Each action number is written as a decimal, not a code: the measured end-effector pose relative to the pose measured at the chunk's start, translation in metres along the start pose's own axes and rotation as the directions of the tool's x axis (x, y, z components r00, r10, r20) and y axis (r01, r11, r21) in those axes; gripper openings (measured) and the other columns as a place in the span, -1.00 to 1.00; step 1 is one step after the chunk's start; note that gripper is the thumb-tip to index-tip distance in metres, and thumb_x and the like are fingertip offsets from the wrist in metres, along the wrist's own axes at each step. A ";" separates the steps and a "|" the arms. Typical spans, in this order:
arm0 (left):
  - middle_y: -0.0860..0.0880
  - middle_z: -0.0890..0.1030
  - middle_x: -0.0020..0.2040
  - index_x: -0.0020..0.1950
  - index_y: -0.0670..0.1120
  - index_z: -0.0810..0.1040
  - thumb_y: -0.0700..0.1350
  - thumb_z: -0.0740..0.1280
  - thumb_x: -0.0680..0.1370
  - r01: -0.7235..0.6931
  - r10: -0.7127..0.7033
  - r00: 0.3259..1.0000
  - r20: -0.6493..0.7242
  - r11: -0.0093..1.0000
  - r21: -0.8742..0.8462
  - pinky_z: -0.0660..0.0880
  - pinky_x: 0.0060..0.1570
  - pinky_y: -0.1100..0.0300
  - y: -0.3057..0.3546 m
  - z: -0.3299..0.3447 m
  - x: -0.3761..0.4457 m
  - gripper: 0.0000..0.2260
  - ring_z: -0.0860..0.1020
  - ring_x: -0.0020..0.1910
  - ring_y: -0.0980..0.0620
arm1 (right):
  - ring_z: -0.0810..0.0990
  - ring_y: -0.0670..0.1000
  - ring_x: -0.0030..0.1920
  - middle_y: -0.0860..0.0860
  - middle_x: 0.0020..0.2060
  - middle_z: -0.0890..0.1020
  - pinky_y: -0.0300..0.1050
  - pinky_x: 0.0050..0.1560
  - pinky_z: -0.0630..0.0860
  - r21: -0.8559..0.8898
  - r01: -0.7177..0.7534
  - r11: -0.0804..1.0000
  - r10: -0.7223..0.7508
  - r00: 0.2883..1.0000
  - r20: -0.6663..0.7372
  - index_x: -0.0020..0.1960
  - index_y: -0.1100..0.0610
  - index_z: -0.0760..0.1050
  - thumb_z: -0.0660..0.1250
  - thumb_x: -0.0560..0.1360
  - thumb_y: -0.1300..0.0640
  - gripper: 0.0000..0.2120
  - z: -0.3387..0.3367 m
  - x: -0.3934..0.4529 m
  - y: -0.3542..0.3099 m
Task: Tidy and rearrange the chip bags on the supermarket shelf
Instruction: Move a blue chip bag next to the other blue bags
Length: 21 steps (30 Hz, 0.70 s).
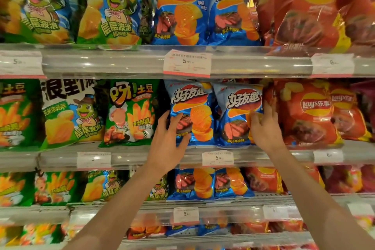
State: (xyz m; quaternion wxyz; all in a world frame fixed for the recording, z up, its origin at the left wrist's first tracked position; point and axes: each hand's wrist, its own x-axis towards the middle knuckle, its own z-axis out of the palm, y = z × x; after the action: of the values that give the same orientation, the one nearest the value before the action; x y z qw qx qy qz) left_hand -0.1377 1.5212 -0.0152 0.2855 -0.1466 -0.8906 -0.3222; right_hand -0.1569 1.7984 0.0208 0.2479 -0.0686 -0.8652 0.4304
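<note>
While both arms reach up to the middle shelf, the left hand (168,138) grasps the lower left edge of a blue steak-flavour chip bag (190,113), thumb across the front, fingers curled round the side. The right hand (263,128) holds the right edge of the neighbouring blue chip bag (237,115), thumb on the front panel, fingers tucked behind, between that bag and the red Lay's bag (308,113) just beside it.

Both blue bags stand upright, side by side and touching, on the middle shelf rail (142,158); a white price tag (217,158) reading 5.90 sits on the rail below them.

Left of the held bags: a green fries bag (132,111), then a white-and-green turtle-mascot bag (71,111), both upright. A second Lay's bag (349,115) stands right of the first, partly overlapped by it.

Upper shelf: two more blue bags of the same brand (178,8), turtle bags to the left, red Lay's to the right; a larger price tag (187,63) hangs on its rail. The lower shelves repeat the same colour order, blurred.
</note>
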 end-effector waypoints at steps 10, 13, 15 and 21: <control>-0.17 0.17 0.57 0.54 0.01 0.27 0.08 0.33 0.58 -0.028 0.027 1.000 0.011 0.996 0.079 0.43 0.35 -0.08 -0.002 0.003 -0.001 -0.44 0.27 0.50 -0.19 | 0.05 0.27 0.60 0.25 0.61 0.03 0.33 0.51 0.15 -0.382 0.186 0.905 -0.227 0.972 -0.064 0.63 0.06 0.01 0.02 0.54 -0.39 -0.18 0.035 -0.024 -0.007; -0.15 0.11 0.61 0.55 0.04 0.26 0.07 0.33 0.59 -0.008 0.006 0.999 0.034 0.998 0.057 0.35 0.39 -0.07 0.001 0.000 -0.002 -0.45 0.19 0.55 -0.18 | 0.03 0.27 0.60 0.25 0.62 0.00 0.32 0.53 0.10 -0.415 0.179 0.892 -0.222 0.973 -0.059 0.64 0.05 0.00 -0.02 0.53 -0.42 -0.17 0.036 -0.020 -0.006; -0.11 0.06 0.63 0.56 0.07 0.24 0.05 0.33 0.59 0.015 -0.016 0.999 0.052 1.000 0.006 0.27 0.45 -0.04 0.003 -0.003 -0.003 -0.44 0.12 0.58 -0.14 | -0.01 0.26 0.61 0.24 0.62 -0.02 0.31 0.55 0.03 -0.440 0.160 0.884 -0.212 0.975 -0.072 0.64 0.04 -0.01 -0.04 0.53 -0.43 -0.16 0.036 -0.021 -0.006; 0.01 0.23 0.55 0.51 0.04 0.34 0.00 0.35 0.60 -0.030 0.030 1.000 0.004 0.991 -0.127 0.23 0.49 0.07 -0.006 -0.030 -0.018 -0.52 0.21 0.54 0.03 | 0.00 0.25 0.61 0.25 0.61 0.04 0.30 0.56 0.01 -0.356 0.171 0.919 -0.239 0.958 -0.156 0.62 0.11 0.05 0.05 0.57 -0.33 -0.22 0.039 -0.047 -0.020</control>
State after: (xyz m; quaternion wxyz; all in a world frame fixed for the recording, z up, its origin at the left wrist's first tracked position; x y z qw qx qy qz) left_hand -0.1137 1.4959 -0.0103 0.2780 -0.1788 -0.8668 -0.3735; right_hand -0.1334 1.7425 -0.0003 0.3603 -0.0612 -0.9000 0.2376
